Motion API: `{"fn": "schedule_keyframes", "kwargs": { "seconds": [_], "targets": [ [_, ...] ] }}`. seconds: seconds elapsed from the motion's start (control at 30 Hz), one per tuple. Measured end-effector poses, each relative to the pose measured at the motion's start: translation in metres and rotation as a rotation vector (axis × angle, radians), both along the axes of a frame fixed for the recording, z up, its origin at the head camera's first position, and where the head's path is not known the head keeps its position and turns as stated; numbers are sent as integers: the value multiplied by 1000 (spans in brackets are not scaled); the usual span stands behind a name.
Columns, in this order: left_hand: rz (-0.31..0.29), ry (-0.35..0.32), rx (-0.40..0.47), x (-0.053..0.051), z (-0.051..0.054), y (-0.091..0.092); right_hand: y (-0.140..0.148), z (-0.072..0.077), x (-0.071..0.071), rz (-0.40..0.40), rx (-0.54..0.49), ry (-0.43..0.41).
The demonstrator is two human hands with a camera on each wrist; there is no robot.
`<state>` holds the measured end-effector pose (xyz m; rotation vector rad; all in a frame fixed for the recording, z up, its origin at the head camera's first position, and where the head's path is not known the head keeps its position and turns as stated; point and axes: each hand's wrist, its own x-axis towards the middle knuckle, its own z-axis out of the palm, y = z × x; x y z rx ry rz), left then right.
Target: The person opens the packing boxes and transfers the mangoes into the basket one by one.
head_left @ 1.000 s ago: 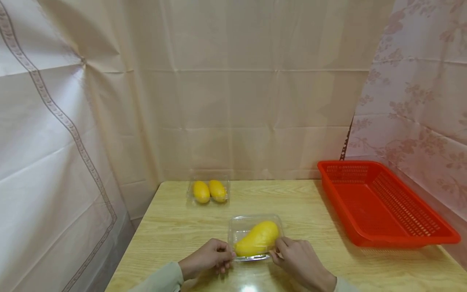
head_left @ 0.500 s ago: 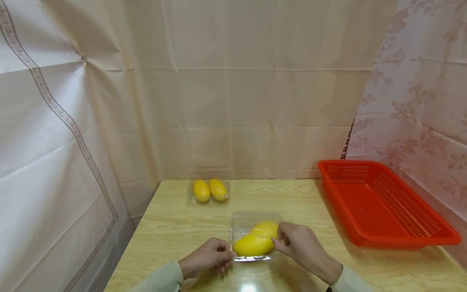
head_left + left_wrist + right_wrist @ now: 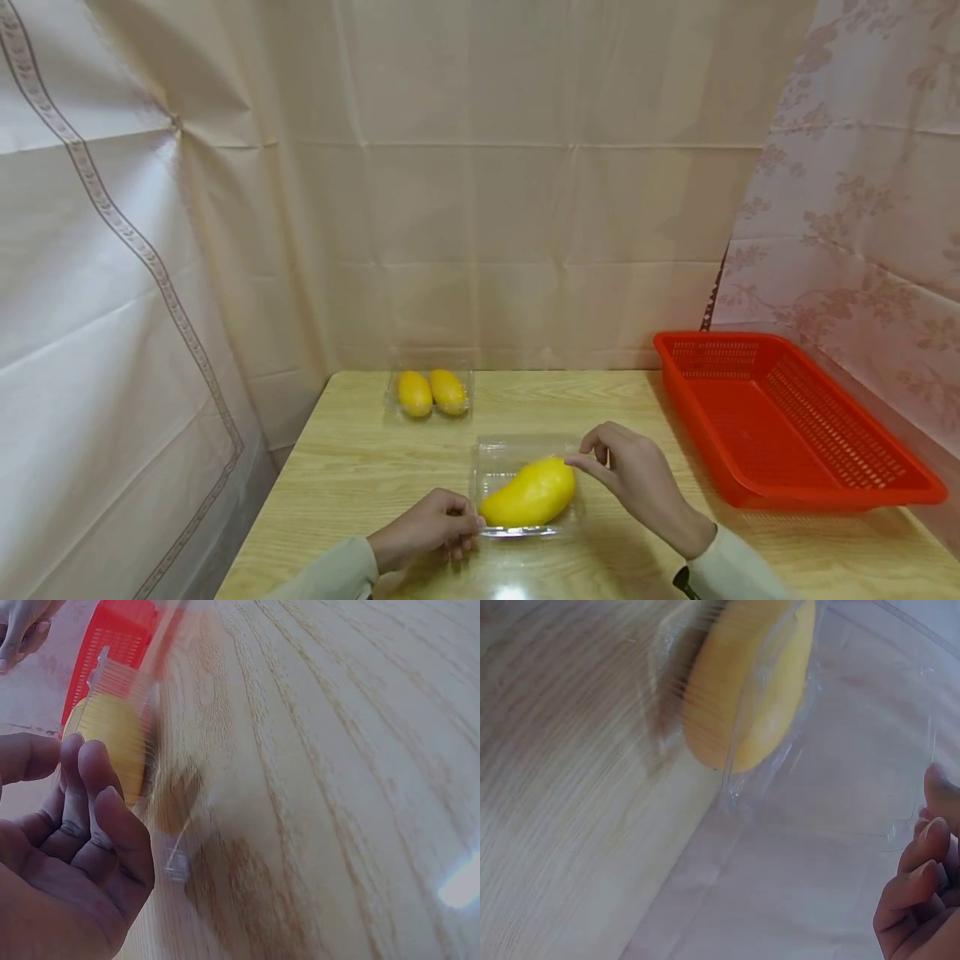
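Observation:
A yellow mango (image 3: pixel 528 493) lies in a clear plastic clamshell box (image 3: pixel 491 457) near the front of the table. My left hand (image 3: pixel 431 529) pinches the box's near left corner between thumb and fingers. Its curled fingers (image 3: pixel 97 776) show beside the box in the left wrist view. Above the right side of the box, my right hand (image 3: pixel 637 479) pinches the edge of the clear lid (image 3: pixel 930 735), which is raised off the base. The right wrist view shows the mango below the tilted lid. How far the lid stands up is hard to tell through the plastic.
At the back left of the table sits a second clear box (image 3: pixel 392 407) with two orange-yellow mangoes (image 3: pixel 414 394). A red perforated basket (image 3: pixel 765 496) stands on the right. Cloth curtains (image 3: pixel 465 183) hang behind the table and at both sides.
My right hand has risen from the box's near right corner, moving up and back with the lid's edge. The left hand has stayed at its corner.

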<state>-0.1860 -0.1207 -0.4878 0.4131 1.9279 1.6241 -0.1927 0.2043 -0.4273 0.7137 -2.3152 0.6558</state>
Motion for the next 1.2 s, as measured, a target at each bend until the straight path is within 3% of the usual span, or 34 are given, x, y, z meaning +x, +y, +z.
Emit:
{"fn": "schedule_keyframes", "kwargs": {
  "seconds": [0.3, 0.53, 0.63, 1.2],
  "targets": [
    [34, 26, -31, 1, -3, 2, 6, 5, -14, 0, -152, -95],
    [25, 10, -34, 0, -2, 2, 12, 4, -20, 1, -295, -310],
    [25, 11, -29, 0, -1, 2, 13, 2, -24, -13, -332, -365],
    [23, -2, -38, -2, 2, 1, 10, -13, -59, -75, -467, -509]
  ]
}}
